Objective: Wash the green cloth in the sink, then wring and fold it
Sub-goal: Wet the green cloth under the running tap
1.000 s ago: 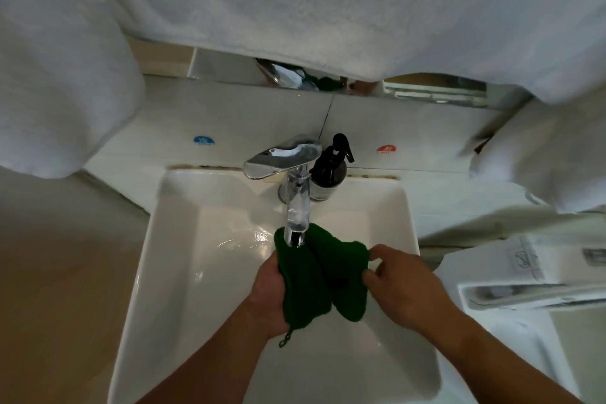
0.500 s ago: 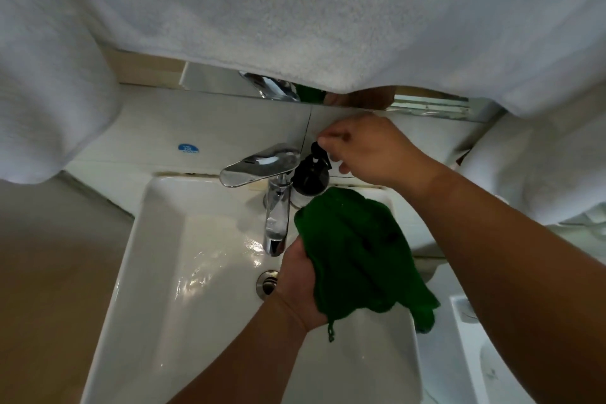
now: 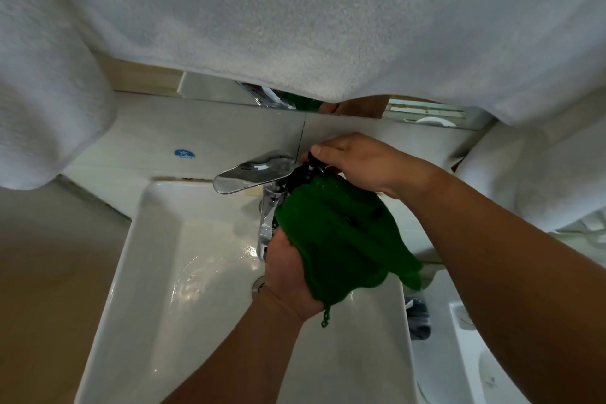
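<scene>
The green cloth (image 3: 344,236) hangs bunched over the white rectangular sink (image 3: 157,272), just right of the chrome faucet (image 3: 259,174). My left hand (image 3: 288,275) grips its lower left part from beneath. My right hand (image 3: 364,161) rests on the pump head of a black soap dispenser (image 3: 303,172), fingers curled over it, right above the cloth's top edge. The cloth hides most of the bottle. A small green loop dangles under the cloth.
White towels (image 3: 295,26) hang low overhead and on both sides, hiding most of the mirror. A blue cold-water sticker (image 3: 184,154) marks the wall tile. A white toilet (image 3: 475,354) stands at the lower right. The sink drain (image 3: 259,284) sits below the spout.
My right hand let go of the cloth, rose to the soap dispenser and now covers its pump. My left hand lifted the cloth up under the dispenser.
</scene>
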### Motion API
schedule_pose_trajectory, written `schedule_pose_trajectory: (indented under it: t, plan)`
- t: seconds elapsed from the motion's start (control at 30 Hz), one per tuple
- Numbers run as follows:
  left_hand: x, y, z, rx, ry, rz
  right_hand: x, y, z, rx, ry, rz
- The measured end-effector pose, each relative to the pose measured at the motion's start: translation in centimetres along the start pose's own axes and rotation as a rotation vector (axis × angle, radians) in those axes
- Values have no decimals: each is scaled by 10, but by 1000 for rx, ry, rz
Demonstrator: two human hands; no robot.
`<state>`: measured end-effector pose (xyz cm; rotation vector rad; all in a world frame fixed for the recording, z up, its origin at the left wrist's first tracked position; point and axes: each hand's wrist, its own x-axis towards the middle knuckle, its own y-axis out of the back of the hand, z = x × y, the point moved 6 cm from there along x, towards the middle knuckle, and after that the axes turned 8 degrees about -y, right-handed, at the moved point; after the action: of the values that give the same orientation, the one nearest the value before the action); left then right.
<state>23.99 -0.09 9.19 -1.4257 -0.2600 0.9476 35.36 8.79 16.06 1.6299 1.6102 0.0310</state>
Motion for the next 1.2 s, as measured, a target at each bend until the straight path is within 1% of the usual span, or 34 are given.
schedule_pose_trajectory:
  t: [0.2, 0.37, 0.5, 0.63, 0.7, 0.77, 0.9, 1.03, 1.1, 1.2]
  plan:
    - [9, 9, 0, -22, -52, 124, 2, -2, -1, -17, 16, 15]
    - [10, 10, -1, 32, -19, 104, 5, -4, -1, -51, 14, 13]
    - [8, 9, -2, 21, -15, 60, 9, -5, -1, -90, 26, 4]
    - [9, 9, -3, 7, -7, 88, 9, -4, -1, -91, 52, 4]
    - [12, 12, -5, 16, -15, 102, 8, -4, -2, -116, 65, 20]
    - [14, 11, -4, 32, -38, 81, 9, -4, -2, -121, 70, 25]
    - [17, 8, -3, 42, -74, 29, 8, -3, 3, -80, 32, -43]
    - [21, 12, -4, 53, -74, 69, 9, -2, 1, 0, -8, -91]
    - [21, 13, -4, 53, -80, 68, 9, -2, -1, -24, -4, -88]
    - [21, 9, -3, 63, -90, 25, 9, -2, -5, -62, 27, -68]
